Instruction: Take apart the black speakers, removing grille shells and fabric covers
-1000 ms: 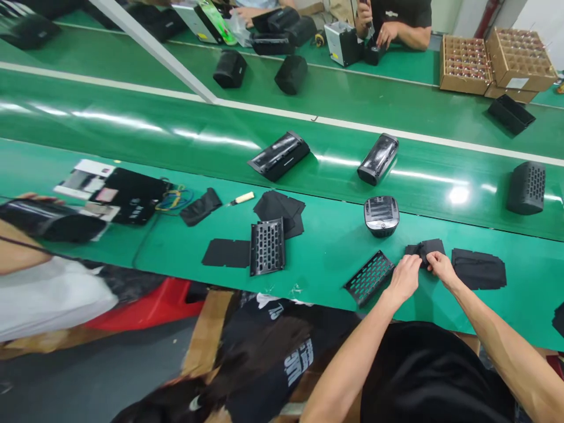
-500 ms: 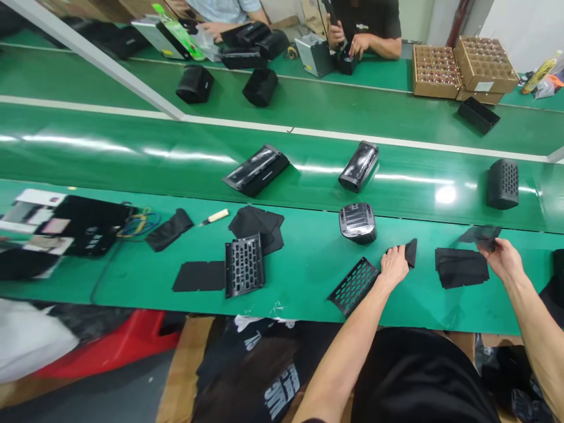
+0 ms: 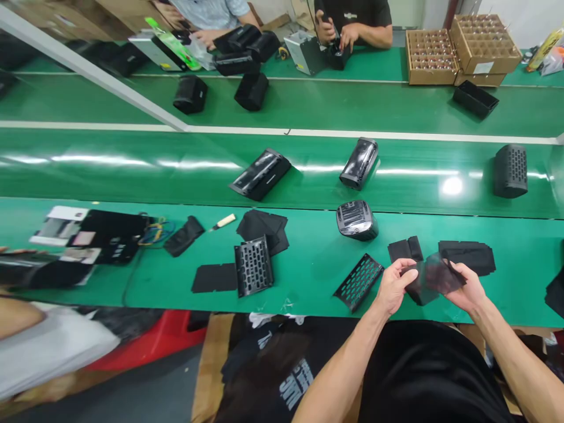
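- My left hand pinches the left part of a thin dark sheet between thumb and fingers; half a second ago it was on the folded black piece.
- My right hand holds the sheet's right end, its fingers partly hidden; it has come in from farther right, where it had a dark sheet up by the stack.
- The sheet is now stretched between my two hands, just above the near part of the counter. Whether it is one layer or more, I cannot tell.
- Just beyond my left hand, the folded black piece now lies free on the counter.
- Beyond my right hand sits the stack of black sheets.
- To the left of my left hand, a black grille lies at a slant, as it did before.
- Past the grille stands a rounded black housing, its shiny face up, also unmoved.
- Farther left, a second grille overlaps a flat black sheet and some fanned black sheets.
- On the green belt beyond, three more housings lie well apart.
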Tool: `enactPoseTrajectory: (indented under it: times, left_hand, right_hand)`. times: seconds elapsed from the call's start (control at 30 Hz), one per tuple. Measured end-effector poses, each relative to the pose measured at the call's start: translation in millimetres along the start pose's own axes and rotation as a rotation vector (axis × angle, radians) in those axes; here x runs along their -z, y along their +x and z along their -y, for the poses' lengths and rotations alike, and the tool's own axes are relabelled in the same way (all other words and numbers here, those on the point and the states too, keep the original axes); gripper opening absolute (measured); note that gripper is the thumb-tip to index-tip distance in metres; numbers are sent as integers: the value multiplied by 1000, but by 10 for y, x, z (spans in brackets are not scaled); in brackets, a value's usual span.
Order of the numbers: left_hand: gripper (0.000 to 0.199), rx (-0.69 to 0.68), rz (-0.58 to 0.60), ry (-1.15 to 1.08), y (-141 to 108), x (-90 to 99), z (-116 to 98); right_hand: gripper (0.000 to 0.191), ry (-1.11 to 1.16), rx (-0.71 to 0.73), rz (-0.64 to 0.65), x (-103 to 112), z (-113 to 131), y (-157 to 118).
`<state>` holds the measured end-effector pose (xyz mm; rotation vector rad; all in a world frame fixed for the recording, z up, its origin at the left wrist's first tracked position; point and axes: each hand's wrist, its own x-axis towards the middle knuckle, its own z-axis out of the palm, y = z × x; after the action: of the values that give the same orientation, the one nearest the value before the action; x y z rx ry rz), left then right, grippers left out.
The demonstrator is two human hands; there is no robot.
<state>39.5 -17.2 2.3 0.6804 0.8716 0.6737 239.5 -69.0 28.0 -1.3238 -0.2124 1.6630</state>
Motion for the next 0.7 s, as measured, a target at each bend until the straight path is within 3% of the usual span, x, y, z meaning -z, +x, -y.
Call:
enactPoseTrajectory:
  times: [0.13, 0.43, 0.57, 0.7]
  left_hand:
    - [58, 8, -91, -35, -196, 196, -93]
    - [56, -78, -280, 137, -484, 653, -73]
    - [39, -137, -443, 372, -641, 879, 69]
    - [19, -161, -661, 608, -703, 1108, 251]
  right_hand:
    - [56, -126, -47, 58, -98, -20, 17]
    - [60, -514, 64, 34, -299, -166, 197]
    - [60, -764, 145, 21, -405, -338, 485]
    - [50, -1051, 258, 48, -697, -612, 930]
